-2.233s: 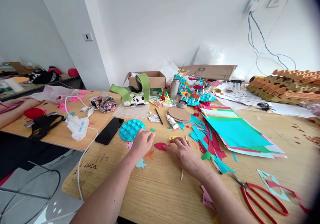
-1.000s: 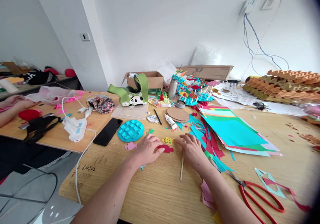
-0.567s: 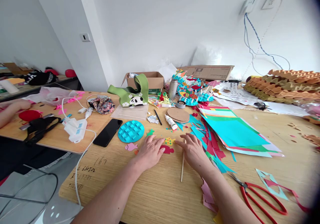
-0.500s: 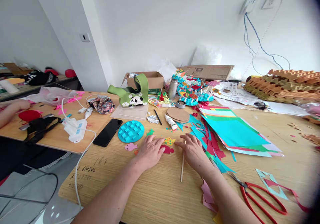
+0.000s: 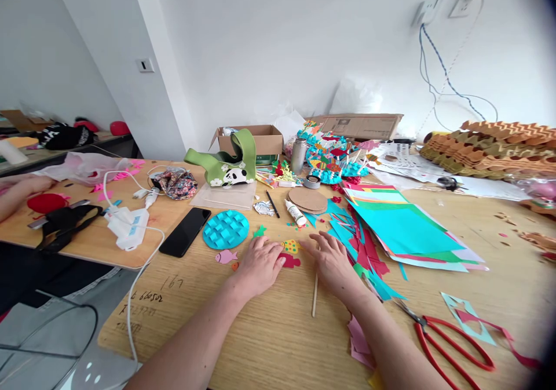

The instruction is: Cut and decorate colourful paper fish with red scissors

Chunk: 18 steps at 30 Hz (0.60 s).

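Note:
My left hand (image 5: 259, 266) lies flat and open on the table, its fingertips beside a yellow paper fish (image 5: 290, 246) with green and orange dots. A red paper fish (image 5: 289, 261) sits just below the yellow one, near my left thumb. My right hand (image 5: 332, 263) is also open, palm down, with its index finger at the yellow fish's tail. Partly covered by that hand is a thin wooden stick (image 5: 314, 300). Around my left hand are a pink fish (image 5: 226, 256), a green fish (image 5: 259, 230) and a partly hidden orange one (image 5: 235, 266).
A woven blue disc (image 5: 226, 229) and a phone (image 5: 185, 232) lie left. Beyond the hands are a glue bottle (image 5: 296, 212) and cardboard discs (image 5: 307, 200). Coloured paper sheets (image 5: 408, 225), scraps and red-handled scissors (image 5: 456, 341) are right. Another person's arm (image 5: 19, 196) shows far left.
The view has shifted slightly. My right index finger and the yellow fish sit a touch further left; my left hand stays in nearly the same place.

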Tool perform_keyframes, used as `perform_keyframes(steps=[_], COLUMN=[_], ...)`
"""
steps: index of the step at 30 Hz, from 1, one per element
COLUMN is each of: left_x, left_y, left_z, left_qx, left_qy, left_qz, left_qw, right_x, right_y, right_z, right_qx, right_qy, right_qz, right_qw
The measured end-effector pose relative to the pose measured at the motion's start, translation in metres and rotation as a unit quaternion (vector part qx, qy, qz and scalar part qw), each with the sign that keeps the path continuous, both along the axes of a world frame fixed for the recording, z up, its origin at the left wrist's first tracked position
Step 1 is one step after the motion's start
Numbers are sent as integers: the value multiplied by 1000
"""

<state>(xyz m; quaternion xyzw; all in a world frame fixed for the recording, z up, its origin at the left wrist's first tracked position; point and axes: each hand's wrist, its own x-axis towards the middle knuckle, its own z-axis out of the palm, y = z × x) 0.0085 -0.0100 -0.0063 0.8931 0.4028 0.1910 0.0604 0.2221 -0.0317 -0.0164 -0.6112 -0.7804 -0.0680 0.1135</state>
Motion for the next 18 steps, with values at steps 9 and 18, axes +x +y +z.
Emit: perform_keyframes(steps=[9,18], left_x=[0,-1], left_y=[0,-2], left_z=[0,1], left_qx=[0,4], left_qy=[5,6], left_qz=[-1,3], left_qw=[1000,1000], right_x=[-1,-2], right_y=[-1,1], right_z=[3,4], right_qx=[-3,-33], right_qy=[14,54], right_qz=[-5,-5], right_qw=[1000,998])
